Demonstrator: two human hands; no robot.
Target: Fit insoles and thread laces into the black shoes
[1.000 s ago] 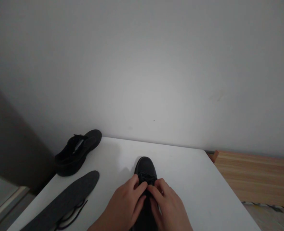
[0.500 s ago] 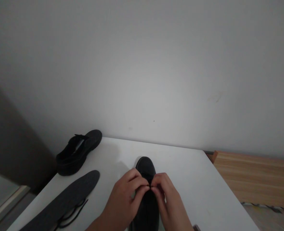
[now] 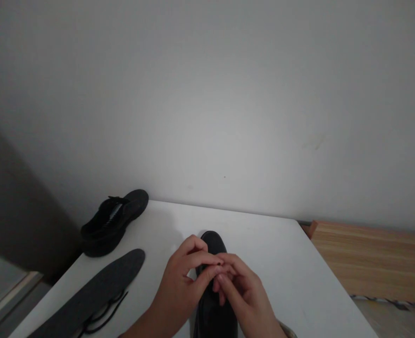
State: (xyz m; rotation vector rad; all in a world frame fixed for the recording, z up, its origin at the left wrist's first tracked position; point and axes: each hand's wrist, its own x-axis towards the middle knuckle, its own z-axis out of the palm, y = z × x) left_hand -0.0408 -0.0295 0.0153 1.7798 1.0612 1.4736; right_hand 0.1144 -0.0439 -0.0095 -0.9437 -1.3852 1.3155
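A black shoe (image 3: 212,310) stands on the white table (image 3: 281,263), toe pointing away from me. My left hand (image 3: 181,291) and my right hand (image 3: 241,293) meet above its lace area, fingertips pinched together and touching. What the fingers pinch is too dark and small to make out; it may be a lace. Both hands hide the middle of the shoe.
A second black shoe (image 3: 113,220) lies at the table's far left corner. A dark grey insole (image 3: 91,293) with a loose black lace (image 3: 103,313) lies at the left. A wooden surface (image 3: 372,258) sits to the right, a pale wall behind.
Both hands have lifted slightly off the shoe and their fingertips have come together above it. The shoe and the other things have not moved.
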